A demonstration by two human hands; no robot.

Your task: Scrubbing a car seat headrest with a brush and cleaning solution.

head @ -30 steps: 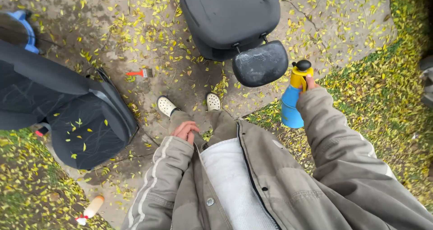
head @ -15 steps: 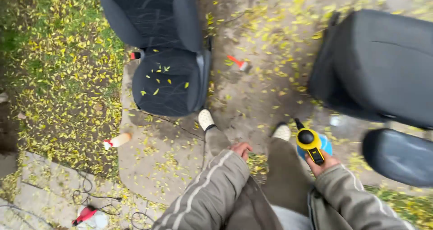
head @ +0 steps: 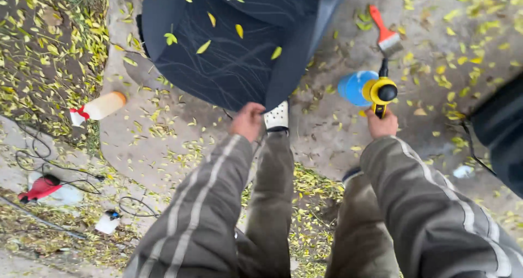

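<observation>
**Sprayer in right hand, left hand at the seat edge**

Right hand [head: 382, 124] is wrapped around the grip of the yellow-and-blue sprayer [head: 370, 89]; blue tank points away from the body, nozzle end not clear from this angle. Left hand [head: 248, 120] is curled loosely at the lower edge of the dark car seat [head: 229, 43]. Can't tell if it grips the fabric or just touches it; nothing visible inside the fingers.

Seat lies on the concrete slab [head: 163, 141], directly ahead of the feet, with yellow leaves scattered over the cushion. White shoe [head: 277, 116] sits just beside the left hand, touching the seat edge.

Further out: red-handled brush [head: 385, 34] on the ground beyond the sprayer. Orange spray bottle [head: 98, 107] on its side to the left. Black cables [head: 60, 163] run across the leaf litter at lower left.

Risks, my read:
- Leaves on the cushion likely get wetted or stuck in if sprayed over.
- Foot is tight against the seat: trip or overspray on the shoe.
- Cables near wet work: snag, water contact.
</observation>
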